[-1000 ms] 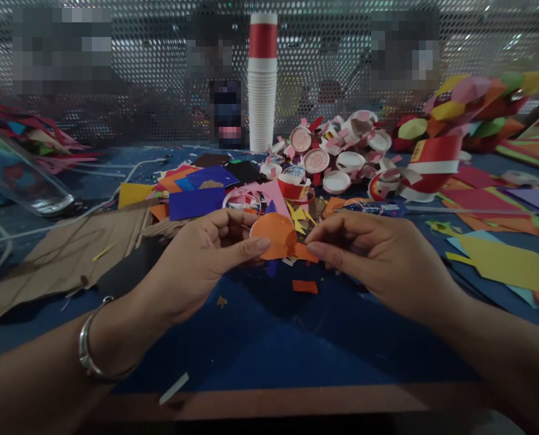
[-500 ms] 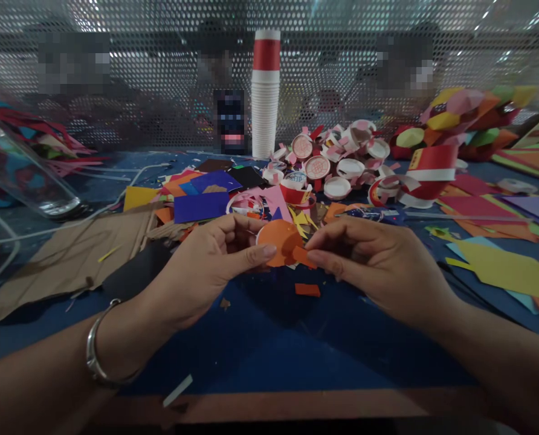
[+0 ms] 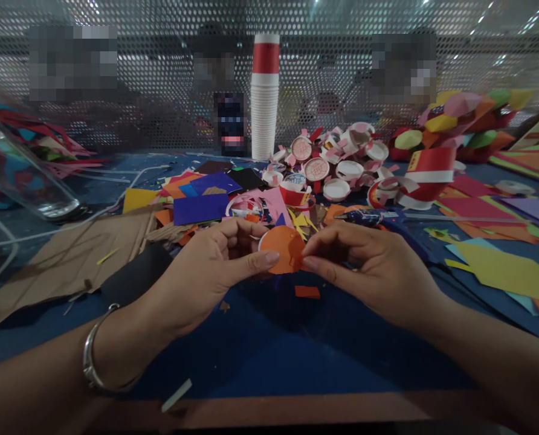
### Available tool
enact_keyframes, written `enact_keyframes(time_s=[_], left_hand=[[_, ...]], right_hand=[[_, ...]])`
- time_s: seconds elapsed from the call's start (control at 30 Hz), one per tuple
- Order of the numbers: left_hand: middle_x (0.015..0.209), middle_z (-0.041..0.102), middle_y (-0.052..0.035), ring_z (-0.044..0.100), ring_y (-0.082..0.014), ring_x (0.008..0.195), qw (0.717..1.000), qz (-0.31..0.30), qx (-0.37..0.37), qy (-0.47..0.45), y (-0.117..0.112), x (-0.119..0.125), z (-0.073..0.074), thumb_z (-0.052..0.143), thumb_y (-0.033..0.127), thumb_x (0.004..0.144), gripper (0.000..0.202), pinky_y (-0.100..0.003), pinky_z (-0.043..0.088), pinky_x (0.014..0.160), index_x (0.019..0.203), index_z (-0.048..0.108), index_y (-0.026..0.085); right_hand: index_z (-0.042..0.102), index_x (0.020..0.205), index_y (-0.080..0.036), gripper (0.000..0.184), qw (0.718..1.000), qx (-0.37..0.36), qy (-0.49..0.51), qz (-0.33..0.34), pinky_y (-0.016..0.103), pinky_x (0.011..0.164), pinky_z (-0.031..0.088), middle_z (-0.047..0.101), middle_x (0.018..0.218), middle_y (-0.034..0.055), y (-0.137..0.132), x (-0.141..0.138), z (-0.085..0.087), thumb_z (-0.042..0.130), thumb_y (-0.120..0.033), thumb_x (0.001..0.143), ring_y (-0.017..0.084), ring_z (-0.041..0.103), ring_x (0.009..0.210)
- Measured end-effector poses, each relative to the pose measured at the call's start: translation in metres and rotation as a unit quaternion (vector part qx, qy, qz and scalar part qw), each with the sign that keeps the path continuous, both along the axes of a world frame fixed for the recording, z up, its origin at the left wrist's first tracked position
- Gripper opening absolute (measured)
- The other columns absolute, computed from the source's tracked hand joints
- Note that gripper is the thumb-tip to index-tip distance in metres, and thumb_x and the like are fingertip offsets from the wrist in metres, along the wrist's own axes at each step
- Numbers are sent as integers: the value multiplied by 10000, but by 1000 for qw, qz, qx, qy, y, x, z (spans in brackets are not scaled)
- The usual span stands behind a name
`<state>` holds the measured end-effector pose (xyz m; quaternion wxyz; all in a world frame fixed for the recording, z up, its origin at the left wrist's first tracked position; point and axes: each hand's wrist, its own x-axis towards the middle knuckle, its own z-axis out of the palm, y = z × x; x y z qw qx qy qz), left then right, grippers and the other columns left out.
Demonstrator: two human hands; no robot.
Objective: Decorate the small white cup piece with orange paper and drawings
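Between thumb and fingers, my left hand (image 3: 206,269) grips an orange paper disc (image 3: 281,251) with a white rim at its left edge. My right hand (image 3: 364,266) is closed in a pinch at the disc's right side. A small orange paper strip (image 3: 298,257) lies at those fingertips, against the disc's face and partly hidden in shadow. Below the disc, another orange strip (image 3: 307,292) rests on the blue tabletop (image 3: 269,356). Just behind my right fingers is a glue gun (image 3: 373,216), its body partly covered by the hand.
A tall stack of paper cups (image 3: 264,103) stands at the back. Cut cup bottoms (image 3: 336,188) are heaped beside a red-and-white cup (image 3: 432,169). Cardboard (image 3: 65,260) and a glass (image 3: 29,175) lie left; yellow paper (image 3: 514,266) lies right. Perforated metal (image 3: 161,103) closes off the back.
The right hand has moved slightly left, bringing the small orange strip in against the disc. Disc and both hands sit a little lower in the picture.
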<state>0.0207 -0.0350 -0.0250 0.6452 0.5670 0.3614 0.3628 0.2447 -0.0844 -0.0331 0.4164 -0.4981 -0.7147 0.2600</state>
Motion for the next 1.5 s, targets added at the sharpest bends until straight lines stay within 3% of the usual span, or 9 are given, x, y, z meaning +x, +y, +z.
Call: enact_keyframes(time_s=[0.33,0.6,0.73,0.9,1.17,1.33,1.5], left_hand=[[957,721,36,713,-92,830,1000,3,1,9,-4,0,0,906,267,778,308,-195,615,764,1008,714,194],[944,719,25,711,-106,855,1000,-8,6,17,-5,1,2,898,283,787,315,-208,614,795,1012,704,179],[991,720,4,710,-114,850,1000,0,15,27,-4,0,2,887,297,798,330,-213,608,774,1035,694,174],[1009,744,-20,737,-142,877,1000,8,11,23,-2,-1,0,884,302,799,348,-238,609,795,1057,683,182],[1086,738,-15,727,-129,942,1000,-3,13,28,-4,-1,1,869,317,828,340,-221,609,832,1091,692,194],[1051,748,-20,727,-131,904,1000,1,16,25,-4,1,2,870,298,823,314,-220,611,801,1064,707,181],[1001,744,-1,710,-118,867,999,50,20,8,2,-1,3,893,276,791,279,-202,601,761,1001,731,188]], right_hand=[[598,859,-218,214,998,-45,45,2,217,508,451,581,726,-42,2,-1,0,760,-353,898,83,522,562],[565,907,-223,266,992,-75,101,16,209,532,455,574,792,-47,3,-3,-6,793,-359,889,73,528,592],[567,919,-220,325,987,-72,145,7,206,545,489,602,844,-39,3,-2,-4,854,-347,833,78,573,622],[603,965,-213,278,987,-71,140,-20,216,528,490,645,794,-34,3,0,1,816,-367,873,89,592,589],[664,1042,-196,298,986,-119,118,21,229,580,526,728,883,9,6,0,-3,807,-397,875,127,662,702],[663,1022,-193,305,985,-111,130,17,231,583,527,734,889,24,4,1,-2,813,-409,868,145,689,734],[677,965,-204,231,995,-40,84,-41,223,552,494,693,802,-6,1,2,3,770,-408,906,95,595,587]])
